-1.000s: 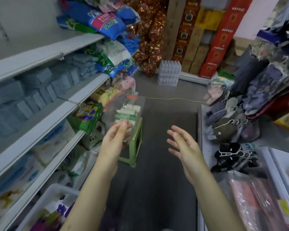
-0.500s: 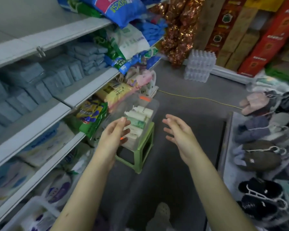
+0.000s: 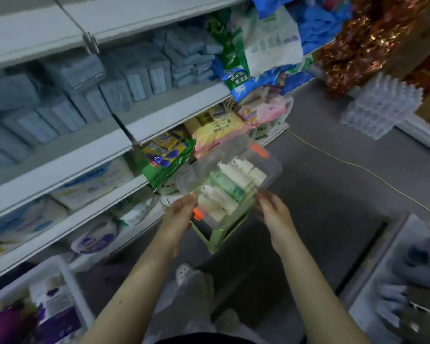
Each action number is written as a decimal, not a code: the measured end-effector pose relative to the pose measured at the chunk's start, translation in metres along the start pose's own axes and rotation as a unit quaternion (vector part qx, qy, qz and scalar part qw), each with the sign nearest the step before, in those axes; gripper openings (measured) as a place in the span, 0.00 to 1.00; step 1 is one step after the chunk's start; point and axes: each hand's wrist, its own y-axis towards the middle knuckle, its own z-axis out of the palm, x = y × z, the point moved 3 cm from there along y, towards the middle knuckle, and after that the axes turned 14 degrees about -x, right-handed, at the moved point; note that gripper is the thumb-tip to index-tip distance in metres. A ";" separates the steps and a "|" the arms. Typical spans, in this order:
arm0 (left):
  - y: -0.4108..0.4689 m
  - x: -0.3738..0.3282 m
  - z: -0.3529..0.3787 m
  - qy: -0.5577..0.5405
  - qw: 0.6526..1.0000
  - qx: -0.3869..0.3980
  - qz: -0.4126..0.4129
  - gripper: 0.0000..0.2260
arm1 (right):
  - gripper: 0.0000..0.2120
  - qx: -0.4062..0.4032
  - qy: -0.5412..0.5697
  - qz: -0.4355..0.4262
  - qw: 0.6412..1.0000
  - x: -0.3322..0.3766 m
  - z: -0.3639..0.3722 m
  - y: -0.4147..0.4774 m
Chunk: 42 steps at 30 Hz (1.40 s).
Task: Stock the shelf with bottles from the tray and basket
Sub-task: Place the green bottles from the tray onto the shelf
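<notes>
A clear plastic tray (image 3: 236, 148) with orange clips sits on a small green stool (image 3: 220, 235) in the aisle. Inside it lie several white bottles (image 3: 245, 173) and a green bottle (image 3: 224, 182). My left hand (image 3: 180, 213) touches the tray's near left corner. My right hand (image 3: 271, 209) touches its near right side. The fingers of both hands look fairly straight along the tray's walls. The white shelf (image 3: 60, 167) to the left holds tissue packs and bagged goods.
A white basket (image 3: 66, 278) with purple packs stands on the floor at lower left. A shrink-wrapped pack of water bottles (image 3: 380, 108) stands at the aisle's end, and a yellow cord (image 3: 358, 167) crosses the floor. A low display of slippers (image 3: 412, 276) lines the right side.
I have stepped closer and looked down. Both hands moved forward from mid-air and now touch the tray's near corners.
</notes>
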 end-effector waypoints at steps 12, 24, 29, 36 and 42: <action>0.087 0.024 0.038 0.022 0.989 -0.032 -0.141 0.12 | 0.07 0.072 -0.027 0.082 0.994 -0.002 0.054 0.100; 0.128 0.056 0.097 -0.090 0.942 -0.206 -0.250 0.19 | 0.25 0.183 -0.359 0.025 0.915 -0.017 0.097 0.233; 0.160 0.102 0.118 -0.116 0.899 -0.305 -0.293 0.39 | 0.25 0.249 -0.408 0.026 0.878 -0.032 0.113 0.277; 0.171 0.108 0.135 -0.123 0.861 -0.373 -0.324 0.29 | 0.26 0.296 -0.435 0.032 0.850 -0.058 0.128 0.305; 0.182 0.129 0.146 -0.112 0.838 -0.444 -0.298 0.23 | 0.24 0.329 -0.414 0.037 0.848 -0.068 0.132 0.314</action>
